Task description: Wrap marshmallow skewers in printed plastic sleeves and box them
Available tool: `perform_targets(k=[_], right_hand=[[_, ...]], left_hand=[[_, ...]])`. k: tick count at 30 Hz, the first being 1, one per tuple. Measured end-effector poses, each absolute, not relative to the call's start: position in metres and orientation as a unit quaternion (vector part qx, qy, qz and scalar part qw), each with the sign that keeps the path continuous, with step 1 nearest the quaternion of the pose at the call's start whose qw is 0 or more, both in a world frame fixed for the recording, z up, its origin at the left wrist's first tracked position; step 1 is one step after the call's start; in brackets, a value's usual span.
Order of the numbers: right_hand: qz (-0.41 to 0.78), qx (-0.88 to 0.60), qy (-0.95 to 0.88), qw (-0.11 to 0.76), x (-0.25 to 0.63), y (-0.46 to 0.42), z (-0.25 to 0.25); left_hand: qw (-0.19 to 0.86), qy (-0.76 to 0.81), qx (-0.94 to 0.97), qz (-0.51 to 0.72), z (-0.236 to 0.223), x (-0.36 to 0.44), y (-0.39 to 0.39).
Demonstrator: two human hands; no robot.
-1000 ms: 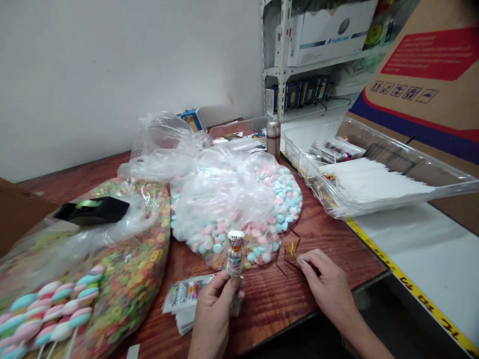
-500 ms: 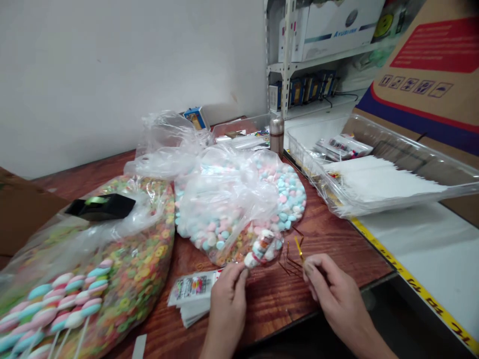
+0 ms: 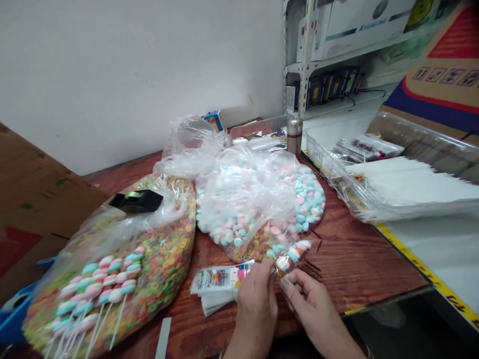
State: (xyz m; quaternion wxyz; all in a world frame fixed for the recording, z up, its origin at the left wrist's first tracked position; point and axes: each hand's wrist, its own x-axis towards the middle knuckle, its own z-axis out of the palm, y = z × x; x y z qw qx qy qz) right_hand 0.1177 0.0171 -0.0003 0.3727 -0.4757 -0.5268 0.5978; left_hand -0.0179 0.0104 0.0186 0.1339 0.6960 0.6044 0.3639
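My left hand (image 3: 257, 301) pinches the lower end of a wrapped marshmallow skewer (image 3: 294, 256), which slants up to the right in its clear bag. Close against it, my right hand (image 3: 312, 304) has thumb and fingers pressed together on a gold twist tie (image 3: 277, 270) at the bag's neck. Part of the tie is hidden by the fingers. Brown twist ties (image 3: 313, 269) lie on the table just beyond my right hand. A stack of printed bags (image 3: 213, 280) sits left of my left hand, partly covered by it.
Several marshmallow skewers (image 3: 107, 274) lie on a big bag of ring cereal (image 3: 164, 259), with a black tape dispenser (image 3: 137, 201) on top. Behind my hands is a bag of pastel marshmallows (image 3: 239, 199). A clear tray (image 3: 359, 204) holds white sticks (image 3: 404, 179); a metallic bottle (image 3: 294, 137) stands beside it.
My hands have come together; the right hand has brought the gold twist tie to the neck of the wrapped skewer. The skewer tilts more to the right. The view has shifted left.
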Motion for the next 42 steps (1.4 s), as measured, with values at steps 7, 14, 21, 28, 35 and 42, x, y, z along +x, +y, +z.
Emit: perform_targets(k=[7, 14, 21, 28, 35, 42], right_hand=[[0.481, -0.521, -0.593, 0.38, 0.119, 0.021, -0.006], [0.384, -0.525, -0.648, 0.396, 0.119, 0.027, -0.012], [0.425, -0.494, -0.65, 0.39, 0.125, 0.033, -0.003], [0.428, -0.489, -0.645, 0.402, 0.123, 0.028, -0.004], [0.473, -0.486, -0.587, 0.442, 0.128, 0.028, 0.002], [0.316, -0.382, -0.767, 0.408, 0.158, 0.025, 0.04]], left_hand=[[0.39, 0.623, 0.507, 0.449, 0.026, -0.009, 0.015], [0.655, 0.511, 0.191, 0.523, 0.02, 0.0, 0.022], [0.521, 0.57, 0.446, 0.452, 0.016, -0.007, 0.019], [0.28, 0.592, 0.626, 0.424, 0.005, -0.008, 0.011], [0.479, 0.538, 0.524, 0.454, 0.014, -0.005, 0.015], [0.454, 0.451, 0.624, 0.449, 0.07, -0.026, 0.008]])
